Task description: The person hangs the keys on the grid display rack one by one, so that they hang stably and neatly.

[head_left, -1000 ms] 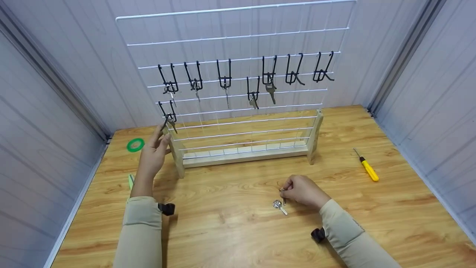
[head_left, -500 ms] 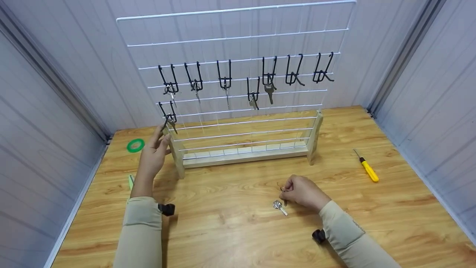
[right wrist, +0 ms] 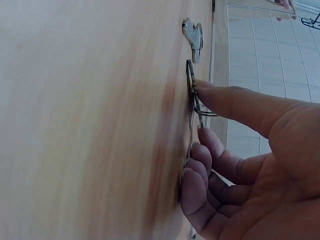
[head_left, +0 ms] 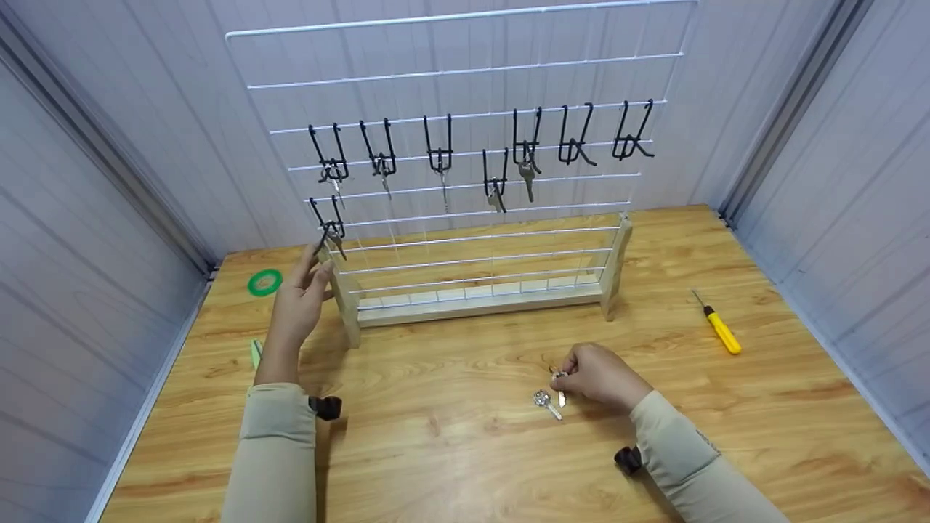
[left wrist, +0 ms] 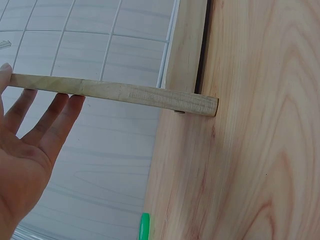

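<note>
My left hand (head_left: 299, 309) grips the left wooden upright (left wrist: 135, 96) of the white wire rack (head_left: 472, 240), thumb on one face and fingers on the other. Low over the table, my right hand (head_left: 597, 374) pinches a key (head_left: 561, 399) by its head; a thin ring shows at the fingers in the right wrist view. A second silver key (head_left: 550, 407), with a ring, lies on the wood just left of the right fingertips. Black double hooks (head_left: 439, 145) hang on the rack's wires, several with keys on them, such as the key (head_left: 528, 185) right of centre.
A yellow-handled screwdriver (head_left: 722, 330) lies on the right of the table (head_left: 436, 450). Green tape (head_left: 265, 282) and a light green object (head_left: 256, 354) lie at the left. Two hooks at the upper right (head_left: 631, 138) hold no key. Panel walls enclose the table.
My right hand has drawn slightly to the right, and the key in its fingers has turned so more of its blade shows. My left hand stays on the upright.
</note>
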Action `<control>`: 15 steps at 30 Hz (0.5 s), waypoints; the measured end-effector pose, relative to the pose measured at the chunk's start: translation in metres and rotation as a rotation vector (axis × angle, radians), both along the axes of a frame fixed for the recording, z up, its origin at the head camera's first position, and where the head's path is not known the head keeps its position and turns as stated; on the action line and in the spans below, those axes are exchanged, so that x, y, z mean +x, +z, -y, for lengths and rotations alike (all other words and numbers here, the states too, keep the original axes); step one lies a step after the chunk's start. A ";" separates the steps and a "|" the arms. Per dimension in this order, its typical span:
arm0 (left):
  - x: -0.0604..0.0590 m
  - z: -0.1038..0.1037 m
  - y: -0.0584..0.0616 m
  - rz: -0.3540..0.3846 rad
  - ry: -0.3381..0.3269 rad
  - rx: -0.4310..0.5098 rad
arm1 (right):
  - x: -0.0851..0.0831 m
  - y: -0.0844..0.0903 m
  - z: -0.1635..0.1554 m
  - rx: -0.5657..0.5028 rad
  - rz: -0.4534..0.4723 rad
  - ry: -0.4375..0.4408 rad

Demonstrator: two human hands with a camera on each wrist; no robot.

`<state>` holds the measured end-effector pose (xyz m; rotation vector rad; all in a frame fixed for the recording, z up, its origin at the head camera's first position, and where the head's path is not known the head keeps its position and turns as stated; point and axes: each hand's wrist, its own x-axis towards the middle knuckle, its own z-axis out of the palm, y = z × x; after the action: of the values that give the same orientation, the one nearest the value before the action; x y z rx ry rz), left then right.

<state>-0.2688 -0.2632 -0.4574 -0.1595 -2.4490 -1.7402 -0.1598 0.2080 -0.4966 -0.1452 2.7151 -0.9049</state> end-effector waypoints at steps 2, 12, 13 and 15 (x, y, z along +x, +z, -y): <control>0.000 0.000 0.000 -0.005 0.002 -0.002 | 0.000 -0.001 0.000 -0.018 0.008 -0.008; 0.001 -0.001 0.001 -0.006 0.015 -0.013 | -0.003 -0.002 -0.002 -0.052 0.001 -0.014; 0.001 -0.001 0.001 -0.004 0.017 -0.016 | -0.003 -0.002 -0.003 -0.056 0.003 -0.013; 0.001 -0.001 0.001 0.002 0.015 -0.021 | -0.002 -0.002 -0.003 -0.069 0.008 -0.013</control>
<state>-0.2678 -0.2626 -0.4559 -0.1412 -2.4644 -1.7099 -0.1618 0.2110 -0.4983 -0.1380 2.6817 -1.0018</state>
